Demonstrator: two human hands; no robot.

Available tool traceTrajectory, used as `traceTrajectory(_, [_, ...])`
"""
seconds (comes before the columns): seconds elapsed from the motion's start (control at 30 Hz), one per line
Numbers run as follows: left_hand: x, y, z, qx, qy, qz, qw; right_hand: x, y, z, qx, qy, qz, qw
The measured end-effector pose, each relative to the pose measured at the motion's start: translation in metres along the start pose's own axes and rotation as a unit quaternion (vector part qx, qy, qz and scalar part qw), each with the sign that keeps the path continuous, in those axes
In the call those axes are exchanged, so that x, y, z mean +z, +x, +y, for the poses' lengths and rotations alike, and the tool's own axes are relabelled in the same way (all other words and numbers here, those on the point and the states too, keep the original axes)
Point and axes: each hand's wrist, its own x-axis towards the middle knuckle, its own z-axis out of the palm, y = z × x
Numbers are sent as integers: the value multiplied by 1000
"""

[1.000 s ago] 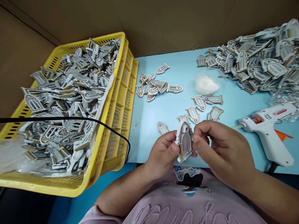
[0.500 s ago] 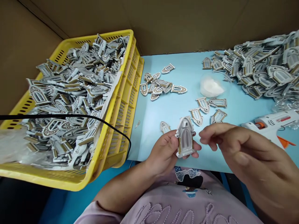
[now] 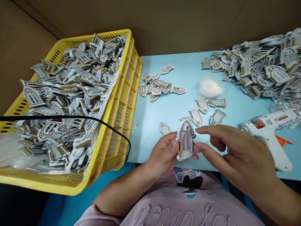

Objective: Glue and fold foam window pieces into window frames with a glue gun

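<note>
My left hand (image 3: 164, 152) is closed around a small grey-white arched window ornament (image 3: 187, 141), held upright with its hollow back side facing me and gold along its side edges. My right hand (image 3: 237, 153) is at the right side of that piece, thumb and forefinger spread apart. Its fingertips are at or very close to the ornament's right edge; whether they touch it I cannot tell. Just beyond the hands, several similar ornaments (image 3: 217, 117) lie on the light blue tabletop (image 3: 150, 116).
On the left stands a yellow crate (image 3: 124, 103) heaped with ornaments, a black cable (image 3: 98, 119) crossing in front. A white glue gun (image 3: 270, 131) lies at right. Farther back are a clear bowl of white material (image 3: 211, 87), a small ornament group (image 3: 156, 86) and a large pile (image 3: 265, 69).
My right hand has moved left and turned, bringing thumb and forefinger up to the ornament's right edge. The glue gun is now less covered. My left hand keeps its hold.
</note>
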Motion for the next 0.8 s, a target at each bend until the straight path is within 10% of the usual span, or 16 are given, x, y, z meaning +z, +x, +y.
traceTrajectory(0.8, [-8, -4, -4, -61, -15, -53, 997, 9, 8, 2, 6, 29, -34, 999])
